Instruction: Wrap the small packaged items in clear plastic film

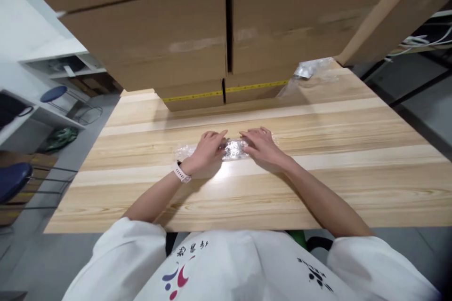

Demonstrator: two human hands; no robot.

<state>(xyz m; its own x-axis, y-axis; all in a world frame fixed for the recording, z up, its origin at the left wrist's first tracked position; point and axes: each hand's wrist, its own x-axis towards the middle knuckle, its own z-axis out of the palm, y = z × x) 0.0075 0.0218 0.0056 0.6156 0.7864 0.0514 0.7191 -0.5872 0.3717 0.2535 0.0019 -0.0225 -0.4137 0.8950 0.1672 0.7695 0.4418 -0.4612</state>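
A narrow bundle of clear bubble wrap [234,149] lies flat on the wooden table, long side running left to right. Its middle shines brightly, and what the wrap covers cannot be made out. My left hand [207,147] grips the bundle left of its middle, thumb and fingers curled about it. A loose end of the wrap sticks out beyond that hand. On the other side my right hand [262,147] is closed around the bundle in the same way, with a little film showing past its fingers. A pale watch band [181,172] circles my left wrist.
Large cardboard boxes [151,42] are stacked along the table's far side, some with yellow tape [257,86]. More clear plastic wrap [309,71] lies at the back right. The wooden table [353,188] stretches to both sides. Blue stools [53,94] stand at the left.
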